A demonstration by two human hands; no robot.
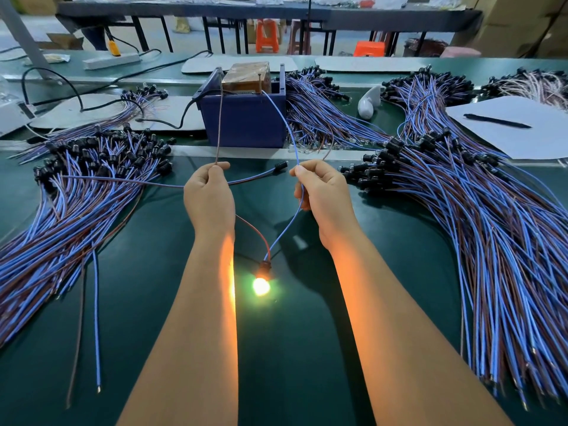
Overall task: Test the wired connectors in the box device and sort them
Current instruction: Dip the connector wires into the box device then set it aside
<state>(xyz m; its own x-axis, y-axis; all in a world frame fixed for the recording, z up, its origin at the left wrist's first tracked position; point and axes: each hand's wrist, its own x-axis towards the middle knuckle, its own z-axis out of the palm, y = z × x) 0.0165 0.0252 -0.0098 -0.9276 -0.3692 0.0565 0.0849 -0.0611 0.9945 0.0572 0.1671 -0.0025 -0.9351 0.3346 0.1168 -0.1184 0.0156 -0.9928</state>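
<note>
A blue box device (246, 118) stands at the table's middle back with a brown block inside. My left hand (209, 195) pinches a brown wire (219, 118) that runs up to the box. My right hand (322, 195) pinches a blue wire (284, 118) that also reaches the box. Both wires meet below my hands at a black connector (265, 267) whose lamp (261, 285) glows bright between my forearms. Another wired connector (279, 166) lies across the table behind my left hand.
A large pile of blue and brown wired connectors (92, 179) lies on the left. A larger pile (476, 210) covers the right, with more behind the box. White paper with a black pen (498, 121) sits at the right back. A black cable (184, 115) feeds the box.
</note>
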